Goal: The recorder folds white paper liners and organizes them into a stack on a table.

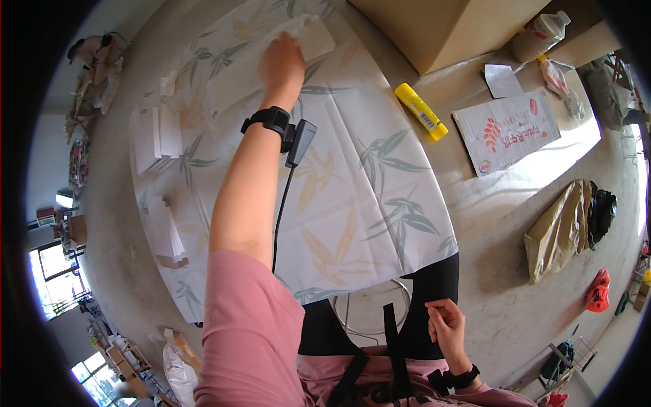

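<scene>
My left arm reaches far over a table covered with a white, leaf-patterned cloth (325,203). At its far side, my left hand (282,64) is closed and down on a long pale paper strip (237,85). Its fingertips are hidden, so what they grip does not show. My right hand (449,330) rests low by my right thigh, loosely curled with the thumb apart and nothing in it. Stacks of white folded paper, one farther (160,139) and one nearer (167,234), stand along the cloth's left side. A yellow glue stick (421,112) lies to the right of the cloth.
A large cardboard box (441,30) stands at the far right. Beside it are a plastic bottle (540,37), a printed flat packet (506,131) and a small white card (502,81). Farther right lies a brown bag (559,230). A cable (281,217) trails from my left wrist device.
</scene>
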`<state>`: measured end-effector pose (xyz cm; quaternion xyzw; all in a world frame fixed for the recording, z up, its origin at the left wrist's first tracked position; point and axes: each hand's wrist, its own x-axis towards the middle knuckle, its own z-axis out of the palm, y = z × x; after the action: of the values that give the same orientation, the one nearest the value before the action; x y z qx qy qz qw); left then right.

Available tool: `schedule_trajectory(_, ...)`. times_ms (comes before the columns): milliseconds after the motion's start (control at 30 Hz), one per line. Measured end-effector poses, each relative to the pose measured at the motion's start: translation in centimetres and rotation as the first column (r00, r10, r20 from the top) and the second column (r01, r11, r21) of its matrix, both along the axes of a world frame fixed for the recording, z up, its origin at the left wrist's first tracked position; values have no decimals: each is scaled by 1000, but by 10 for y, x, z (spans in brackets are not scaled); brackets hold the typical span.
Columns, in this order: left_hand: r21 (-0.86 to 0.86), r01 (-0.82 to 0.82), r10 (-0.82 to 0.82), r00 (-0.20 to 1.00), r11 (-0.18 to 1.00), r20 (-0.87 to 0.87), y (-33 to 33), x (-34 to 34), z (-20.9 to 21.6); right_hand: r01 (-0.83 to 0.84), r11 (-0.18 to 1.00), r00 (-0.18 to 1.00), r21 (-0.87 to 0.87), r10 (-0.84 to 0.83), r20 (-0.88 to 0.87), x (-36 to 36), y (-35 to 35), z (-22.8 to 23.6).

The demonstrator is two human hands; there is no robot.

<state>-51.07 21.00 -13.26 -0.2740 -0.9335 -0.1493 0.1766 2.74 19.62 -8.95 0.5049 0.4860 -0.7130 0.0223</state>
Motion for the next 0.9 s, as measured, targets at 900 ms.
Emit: schedule_trajectory(900,620,325,-695,435,714,572,-263,426,77,-127,511,958,-850,-159,-238,-59,-84,-45)
